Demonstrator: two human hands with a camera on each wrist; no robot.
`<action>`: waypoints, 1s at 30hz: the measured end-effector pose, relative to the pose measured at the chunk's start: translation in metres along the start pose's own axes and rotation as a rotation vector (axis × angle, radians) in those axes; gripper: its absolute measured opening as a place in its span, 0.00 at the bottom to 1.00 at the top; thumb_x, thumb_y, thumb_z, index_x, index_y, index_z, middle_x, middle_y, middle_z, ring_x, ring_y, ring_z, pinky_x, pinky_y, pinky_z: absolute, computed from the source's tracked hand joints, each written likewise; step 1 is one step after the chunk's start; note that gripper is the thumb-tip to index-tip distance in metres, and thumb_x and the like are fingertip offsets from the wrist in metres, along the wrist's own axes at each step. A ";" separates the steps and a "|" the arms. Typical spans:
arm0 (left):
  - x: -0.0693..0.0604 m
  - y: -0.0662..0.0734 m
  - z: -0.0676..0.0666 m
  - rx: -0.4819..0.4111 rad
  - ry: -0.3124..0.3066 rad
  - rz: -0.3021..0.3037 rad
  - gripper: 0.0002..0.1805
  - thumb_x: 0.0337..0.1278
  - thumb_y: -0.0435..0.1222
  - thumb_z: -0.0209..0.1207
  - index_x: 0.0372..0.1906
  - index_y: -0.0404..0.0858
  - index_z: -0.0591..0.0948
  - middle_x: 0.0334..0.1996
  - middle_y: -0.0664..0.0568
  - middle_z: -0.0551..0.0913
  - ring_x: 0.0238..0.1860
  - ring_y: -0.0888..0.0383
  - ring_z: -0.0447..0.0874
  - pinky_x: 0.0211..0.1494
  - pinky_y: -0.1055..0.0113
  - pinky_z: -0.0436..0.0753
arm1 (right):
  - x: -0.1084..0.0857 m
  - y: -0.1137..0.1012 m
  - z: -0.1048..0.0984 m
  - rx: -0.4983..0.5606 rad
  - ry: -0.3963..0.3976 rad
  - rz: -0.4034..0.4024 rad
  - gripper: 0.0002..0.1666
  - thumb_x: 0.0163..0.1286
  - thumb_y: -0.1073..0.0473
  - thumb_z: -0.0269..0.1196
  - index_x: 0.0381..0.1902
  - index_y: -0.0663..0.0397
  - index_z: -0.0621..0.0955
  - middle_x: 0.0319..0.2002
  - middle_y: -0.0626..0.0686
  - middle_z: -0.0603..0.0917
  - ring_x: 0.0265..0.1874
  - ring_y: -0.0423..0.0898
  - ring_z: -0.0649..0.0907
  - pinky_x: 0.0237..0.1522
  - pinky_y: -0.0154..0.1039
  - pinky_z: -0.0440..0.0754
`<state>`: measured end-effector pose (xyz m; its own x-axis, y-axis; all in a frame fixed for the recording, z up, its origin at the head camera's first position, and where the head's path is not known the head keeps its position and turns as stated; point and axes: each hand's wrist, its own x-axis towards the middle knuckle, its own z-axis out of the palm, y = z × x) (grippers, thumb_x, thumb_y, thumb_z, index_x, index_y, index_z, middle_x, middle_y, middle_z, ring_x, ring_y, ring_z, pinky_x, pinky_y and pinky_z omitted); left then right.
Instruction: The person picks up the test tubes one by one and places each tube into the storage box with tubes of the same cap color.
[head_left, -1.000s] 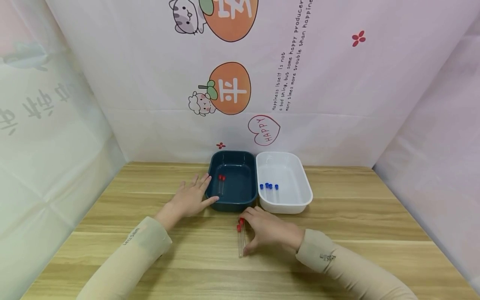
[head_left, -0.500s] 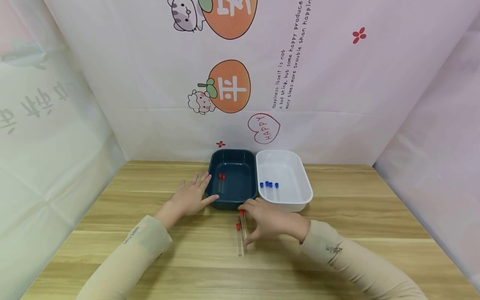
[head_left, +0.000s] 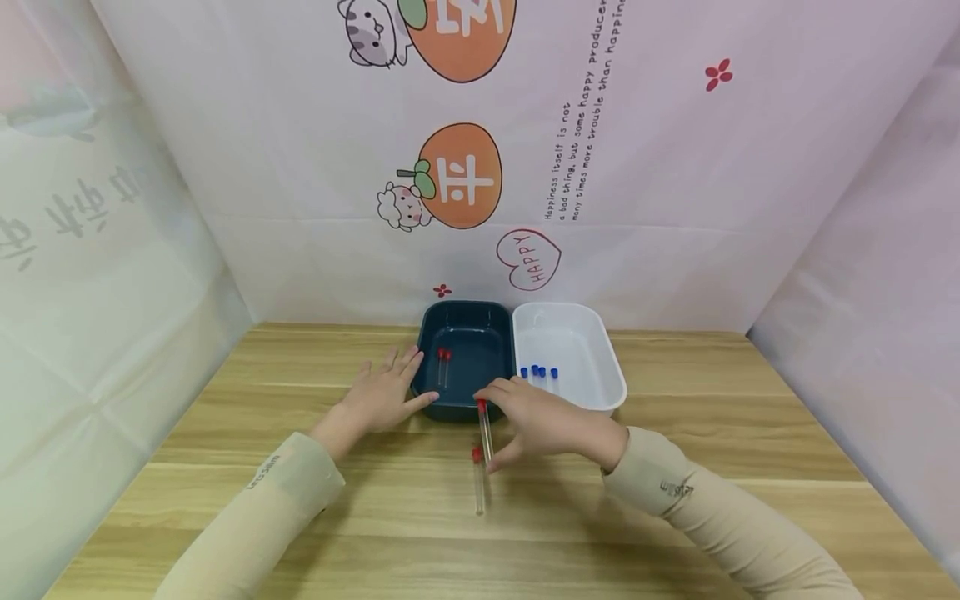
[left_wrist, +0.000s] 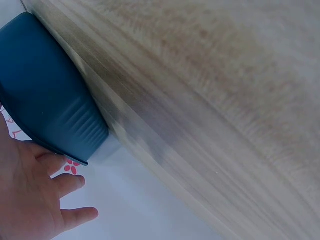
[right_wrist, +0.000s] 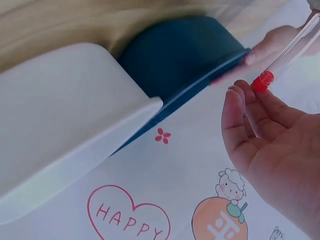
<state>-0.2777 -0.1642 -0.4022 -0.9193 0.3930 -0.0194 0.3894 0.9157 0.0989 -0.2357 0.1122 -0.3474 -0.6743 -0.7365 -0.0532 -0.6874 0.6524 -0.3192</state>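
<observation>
A clear test tube with a red cap (head_left: 486, 435) is held lengthwise between the thumb and fingers of my right hand (head_left: 551, 423), raised just in front of the dark blue tray. In the right wrist view its red cap (right_wrist: 263, 81) sits against the fingertips. Another red-capped test tube (head_left: 479, 483) lies on the table below that hand. My left hand (head_left: 378, 393) rests with spread fingers on the left rim of the dark blue tray (head_left: 480, 410); the left wrist view shows fingers at the tray's edge. Two red-capped tubes (head_left: 443, 367) lie inside this tray.
A white tray (head_left: 611, 387) stands against the dark blue one on its right, with several blue-capped tubes (head_left: 554, 375) in it. Both stand on a wood-grain table (head_left: 697, 450), near a printed cloth backdrop (head_left: 637, 275).
My right hand has lifted the red-capped test tube off the table and carried it up toward the dark blue tray. The other tube stays on the table; my left hand keeps its place.
</observation>
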 end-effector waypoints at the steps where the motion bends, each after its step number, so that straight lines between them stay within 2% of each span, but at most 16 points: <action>1: 0.000 0.000 0.000 0.002 0.000 0.000 0.48 0.75 0.65 0.42 0.82 0.35 0.52 0.82 0.42 0.49 0.80 0.37 0.44 0.73 0.29 0.52 | 0.000 0.000 -0.001 0.003 0.005 0.002 0.55 0.54 0.40 0.80 0.71 0.63 0.72 0.66 0.58 0.75 0.61 0.53 0.75 0.65 0.50 0.75; 10: 0.001 -0.001 0.000 0.004 0.002 0.001 0.48 0.75 0.65 0.42 0.82 0.35 0.53 0.82 0.41 0.50 0.80 0.37 0.44 0.73 0.29 0.52 | 0.005 0.005 -0.011 0.008 0.047 0.009 0.57 0.54 0.37 0.79 0.72 0.61 0.71 0.68 0.58 0.73 0.65 0.54 0.74 0.67 0.50 0.74; 18: 0.001 0.000 0.000 0.002 0.006 -0.002 0.48 0.75 0.65 0.43 0.82 0.35 0.54 0.81 0.41 0.51 0.80 0.37 0.46 0.72 0.28 0.53 | 0.014 0.005 -0.016 0.048 0.064 0.055 0.59 0.53 0.36 0.79 0.73 0.59 0.70 0.69 0.57 0.73 0.66 0.54 0.72 0.68 0.52 0.73; 26: 0.002 -0.001 0.001 -0.001 0.002 -0.004 0.48 0.75 0.66 0.42 0.82 0.35 0.53 0.82 0.41 0.50 0.80 0.37 0.45 0.73 0.28 0.53 | 0.024 0.007 -0.015 0.012 0.102 0.045 0.57 0.54 0.39 0.80 0.73 0.61 0.70 0.67 0.59 0.74 0.65 0.54 0.74 0.67 0.50 0.73; 30: 0.002 0.000 0.001 -0.005 -0.006 -0.014 0.48 0.74 0.66 0.43 0.82 0.36 0.52 0.82 0.42 0.49 0.80 0.36 0.44 0.73 0.29 0.52 | 0.030 0.008 -0.014 0.037 0.124 0.066 0.57 0.54 0.39 0.80 0.74 0.58 0.69 0.68 0.58 0.74 0.64 0.53 0.74 0.67 0.50 0.74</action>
<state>-0.2793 -0.1637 -0.4034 -0.9244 0.3806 -0.0266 0.3761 0.9208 0.1033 -0.2649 0.0981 -0.3378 -0.7476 -0.6629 0.0414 -0.6315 0.6900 -0.3537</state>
